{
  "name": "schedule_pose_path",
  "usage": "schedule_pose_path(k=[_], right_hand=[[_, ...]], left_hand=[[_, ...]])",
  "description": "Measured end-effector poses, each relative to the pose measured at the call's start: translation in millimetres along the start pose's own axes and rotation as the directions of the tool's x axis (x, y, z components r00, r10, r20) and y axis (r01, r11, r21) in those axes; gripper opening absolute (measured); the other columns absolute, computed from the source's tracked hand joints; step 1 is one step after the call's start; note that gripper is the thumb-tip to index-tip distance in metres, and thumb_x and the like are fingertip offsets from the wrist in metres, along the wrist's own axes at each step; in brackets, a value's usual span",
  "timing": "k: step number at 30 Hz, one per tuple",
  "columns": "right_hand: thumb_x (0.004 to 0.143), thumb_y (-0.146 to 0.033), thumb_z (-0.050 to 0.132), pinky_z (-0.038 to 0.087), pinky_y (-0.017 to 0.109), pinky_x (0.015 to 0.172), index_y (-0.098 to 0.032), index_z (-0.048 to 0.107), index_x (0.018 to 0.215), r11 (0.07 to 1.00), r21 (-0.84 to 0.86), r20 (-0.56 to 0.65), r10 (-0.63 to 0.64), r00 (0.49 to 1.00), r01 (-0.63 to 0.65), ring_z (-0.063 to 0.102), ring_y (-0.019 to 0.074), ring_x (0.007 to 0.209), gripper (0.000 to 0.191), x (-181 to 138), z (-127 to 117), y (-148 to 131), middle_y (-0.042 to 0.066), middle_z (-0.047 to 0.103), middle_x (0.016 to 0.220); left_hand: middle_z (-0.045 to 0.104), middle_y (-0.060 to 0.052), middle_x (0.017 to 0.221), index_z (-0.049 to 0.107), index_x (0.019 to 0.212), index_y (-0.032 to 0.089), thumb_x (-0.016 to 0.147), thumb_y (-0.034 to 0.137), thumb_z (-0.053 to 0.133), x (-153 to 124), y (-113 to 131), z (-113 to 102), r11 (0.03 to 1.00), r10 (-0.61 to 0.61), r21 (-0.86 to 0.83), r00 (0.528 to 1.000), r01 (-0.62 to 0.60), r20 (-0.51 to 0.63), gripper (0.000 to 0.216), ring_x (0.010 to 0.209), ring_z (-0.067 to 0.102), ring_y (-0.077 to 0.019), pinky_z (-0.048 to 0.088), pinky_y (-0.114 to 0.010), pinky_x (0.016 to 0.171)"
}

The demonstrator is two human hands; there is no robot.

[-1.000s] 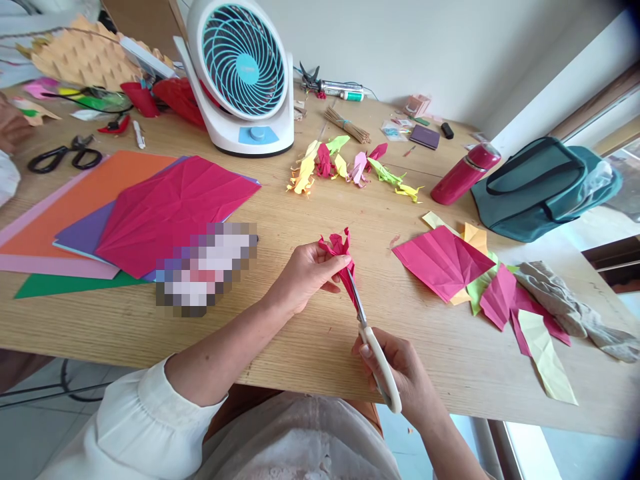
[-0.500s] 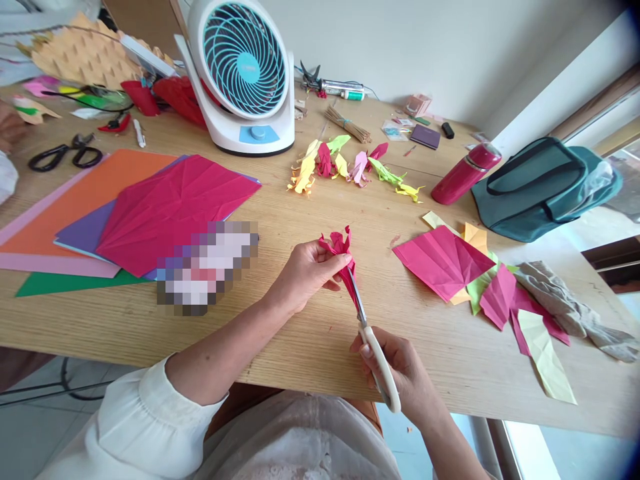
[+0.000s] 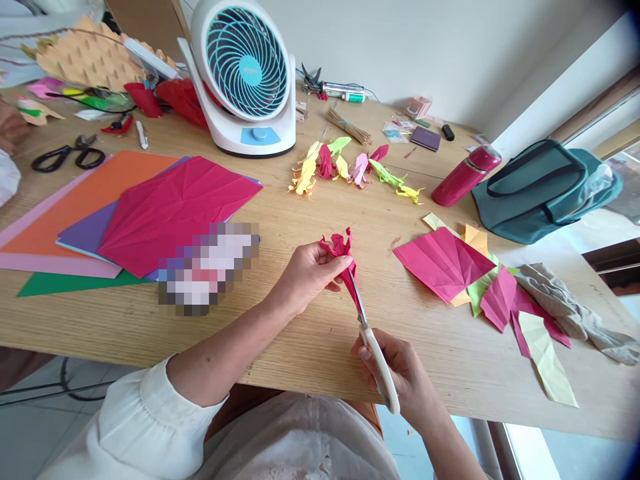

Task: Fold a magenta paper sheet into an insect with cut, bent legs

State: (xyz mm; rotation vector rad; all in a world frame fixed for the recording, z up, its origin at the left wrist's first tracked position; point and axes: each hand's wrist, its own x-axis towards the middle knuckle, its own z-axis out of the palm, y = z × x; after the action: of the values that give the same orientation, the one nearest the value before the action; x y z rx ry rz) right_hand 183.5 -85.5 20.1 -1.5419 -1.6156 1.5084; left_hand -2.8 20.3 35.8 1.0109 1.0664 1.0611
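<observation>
Magenta paper, folded into a small crumpled figure [image 3: 341, 248], is pinched in the left hand [image 3: 305, 273], well in front of the white and teal desk fan [image 3: 247, 73] and near the front edge of the wooden counter [image 3: 280, 347]. The left forearm reaches in from the lower left in a white sleeve. The wrist is straight, and the thumb and fingers are closed on the figure's middle, so its frilled top points towards the fan.

The right hand [image 3: 400, 373] is nearer the person than the left, at the counter's edge. It is wrapped around the cream handles of a pair of scissors [image 3: 373, 347]. The steel blades point up towards the fan, lie close together, and touch the figure's lower end.

Compared with half a second earlier, both hands, the figure and the scissors keep almost the same pose. Only the view has shifted very slightly.

In front and to the left of the fan lies a stack of coloured paper sheets [image 3: 150, 213]. Just to the right of the fan is a row of small folded paper figures [image 3: 350, 170]. Further right lies a red flask [image 3: 465, 175].
</observation>
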Motion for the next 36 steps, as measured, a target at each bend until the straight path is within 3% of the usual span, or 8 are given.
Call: schedule_pose_path(k=[3, 10, 29, 36], right_hand=[[0.092, -0.063, 0.053, 0.028, 0.027, 0.054, -0.016, 0.059, 0.078, 1.0, -0.021, -0.014, -0.012, 1.0, 0.012, 0.038, 0.0118, 0.059, 0.049, -0.5, -0.5, 0.5, -0.003, 0.042, 0.062], [0.091, -0.065, 0.053, 0.027, 0.027, 0.054, -0.017, 0.059, 0.079, 1.0, -0.013, -0.005, -0.004, 1.0, 0.004, 0.037, 0.0117, 0.059, 0.05, -0.6, -0.7, 1.2, -0.003, 0.042, 0.062], [0.091, -0.064, 0.054, 0.029, 0.026, 0.051, -0.017, 0.057, 0.078, 0.999, 0.036, 0.0, 0.013, 1.0, -0.012, 0.041, 0.0112, 0.055, 0.049, -1.5, 0.9, 0.3, -0.003, 0.044, 0.061], [0.091, -0.065, 0.053, 0.029, 0.026, 0.052, -0.018, 0.054, 0.075, 1.0, 0.008, -0.012, -0.009, 1.0, 0.009, 0.038, 0.0112, 0.057, 0.05, -1.2, 1.1, 1.2, -0.003, 0.042, 0.063]], left_hand=[[0.071, -0.002, 0.075, 0.066, 0.081, 0.014, 0.072, 0.04, 0.077, -1.7, 0.3, 0.3, 0.995, 0.079, 0.064, 0.997, -0.078, -0.013, 0.03, 0.062, 0.066, -0.0116, 0.053, -0.018, 0.05], [0.071, -0.003, 0.075, 0.065, 0.08, 0.014, 0.075, 0.041, 0.075, -1.0, -1.2, -0.1, 0.989, 0.115, 0.093, 0.993, -0.114, -0.005, 0.029, 0.064, 0.067, -0.0133, 0.054, -0.019, 0.05], [0.075, -0.003, 0.082, 0.068, 0.086, 0.015, 0.077, 0.041, 0.075, 1.3, -4.1, -3.2, 0.996, 0.077, 0.05, 0.997, -0.078, 0.011, 0.028, 0.065, 0.069, -0.012, 0.054, -0.017, 0.05], [0.076, -0.003, 0.082, 0.068, 0.084, 0.015, 0.072, 0.041, 0.077, 0.3, 0.2, -1.6, 1.0, -0.027, -0.012, 1.0, 0.027, 0.005, 0.029, 0.063, 0.069, -0.0129, 0.054, -0.018, 0.047]])
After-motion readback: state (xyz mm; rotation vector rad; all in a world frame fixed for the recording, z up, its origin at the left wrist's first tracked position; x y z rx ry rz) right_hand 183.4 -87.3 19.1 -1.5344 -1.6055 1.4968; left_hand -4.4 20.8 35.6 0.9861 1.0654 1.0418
